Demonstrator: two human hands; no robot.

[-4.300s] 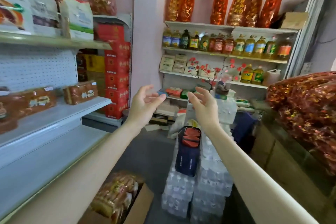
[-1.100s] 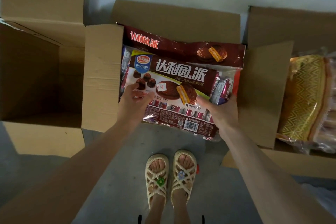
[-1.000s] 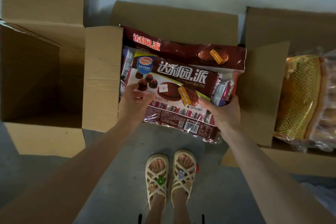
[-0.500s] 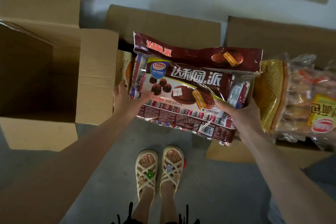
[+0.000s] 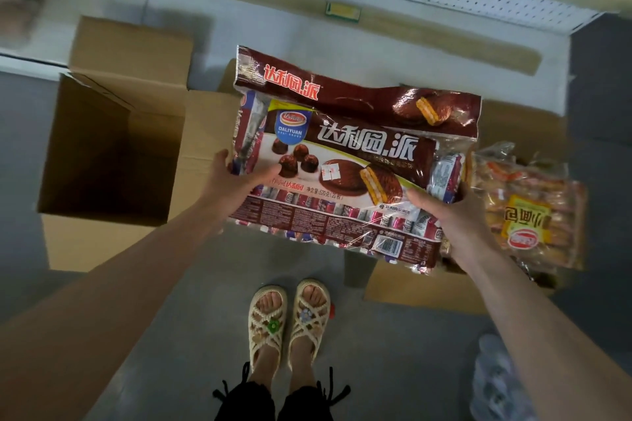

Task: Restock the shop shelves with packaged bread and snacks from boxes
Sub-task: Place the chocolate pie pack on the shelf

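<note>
Two pie packs sat at the centre of the frame, held above the floor [image 5: 393,352] and in front of the shelf [image 5: 290,31]. The front pack [image 5: 342,181] overlapped a rear pack [image 5: 359,102] of the same brand. The left hand [image 5: 236,181] gripped the front pack's left edge, thumb across its face. The right hand [image 5: 444,207] clasped the lower right corner the same way. Whether the fingers behind also caught the rear pack could not be seen.

The packs looked light but bulky: soft film over loose wrapped pies, glossy and so likely slippery, and floppy if held by one end. A grip at both short edges, with fingers under the back, seemed the sound one, since squeezing the middle could crush the cakes.

The left box [image 5: 113,154] stood open at the left of the frame and showed only bare cardboard inside. The right box [image 5: 420,287], at lower right, held bagged bread [image 5: 526,212], which lay just beside the right hand. A middle box [image 5: 205,133] was mostly hidden behind the packs — its contents could not be told.
</note>
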